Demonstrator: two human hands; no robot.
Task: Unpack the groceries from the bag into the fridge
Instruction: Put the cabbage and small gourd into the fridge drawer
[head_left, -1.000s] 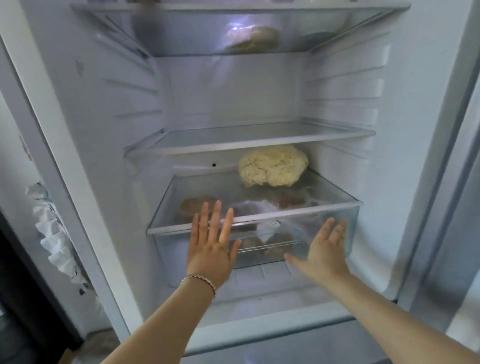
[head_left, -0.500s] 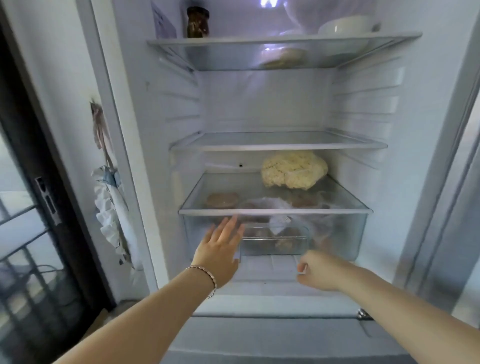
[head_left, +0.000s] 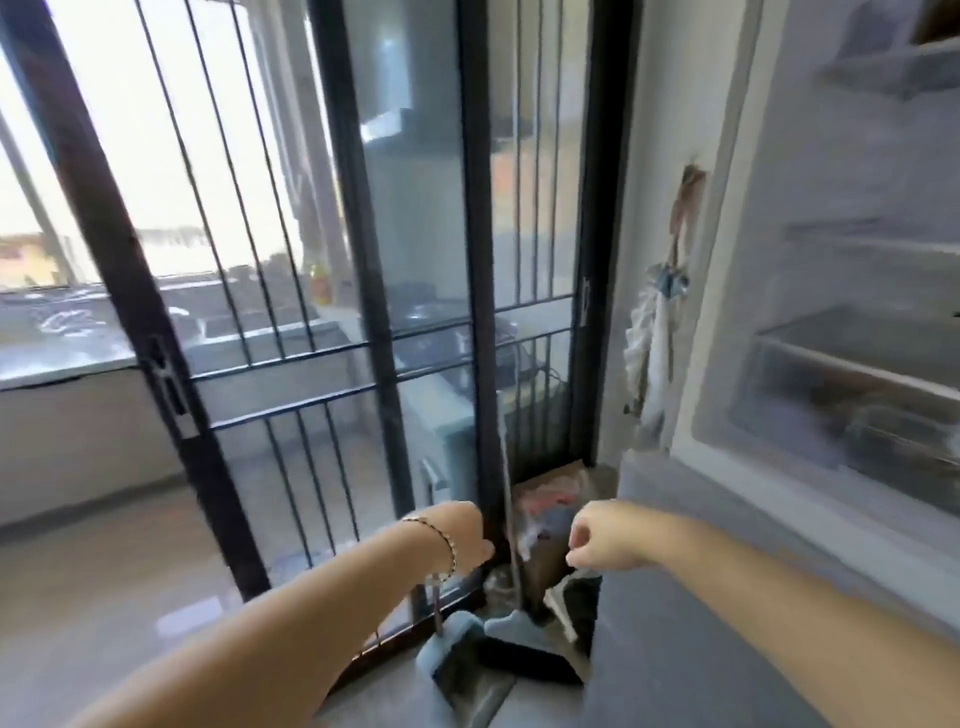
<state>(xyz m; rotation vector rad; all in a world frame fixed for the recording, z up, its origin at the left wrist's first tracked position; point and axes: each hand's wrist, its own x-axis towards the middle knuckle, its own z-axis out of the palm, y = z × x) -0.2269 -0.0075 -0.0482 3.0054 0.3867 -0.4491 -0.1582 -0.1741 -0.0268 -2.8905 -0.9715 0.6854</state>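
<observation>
The open fridge (head_left: 737, 291) stands at the right edge, blurred; its clear bottom drawer (head_left: 810, 384) is pushed in, with dim shapes inside. My left hand (head_left: 465, 538) hangs low in the middle of the view with the wrist bent, and its fingers are hidden behind the hand. Beside it, my right hand (head_left: 605, 535) has its fingers curled in and holds nothing I can see. Both hands are in front of the gap between the fridge and a barred door. No grocery bag is clearly in view.
A black-framed sliding glass door (head_left: 363, 291) with bars fills the left and middle. In the gap by the fridge are a brown carton with coloured stuff (head_left: 550, 493), a broom handle (head_left: 511, 519) and a blue dustpan (head_left: 457, 665). A cloth (head_left: 649, 343) hangs on the fridge's side.
My view has swung left, away from the fridge interior toward the glass door. Both hands have left the drawer front and dropped toward the floor gap; the right hand's fingers curled in.
</observation>
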